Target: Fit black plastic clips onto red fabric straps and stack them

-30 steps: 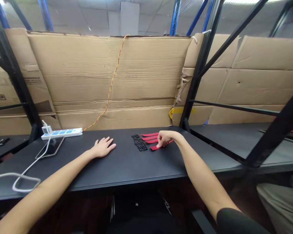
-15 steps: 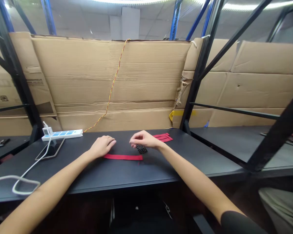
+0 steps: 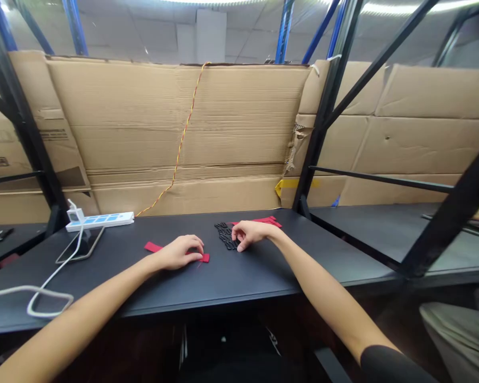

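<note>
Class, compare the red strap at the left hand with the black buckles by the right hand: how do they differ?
Shape: the red strap is a long, flat band, while the black buckles are small openwork pieces in a cluster.
Cover: the left hand hides the strap's middle; the right hand is at the buckles' edge, leaving most visible.
Shared: both lie on the dark tabletop.

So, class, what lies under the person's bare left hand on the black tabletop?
A flat, red, fabric-like strip, its two ends showing on either side of the left hand. The hand covers its middle, so anything else beneath cannot be seen.
</note>
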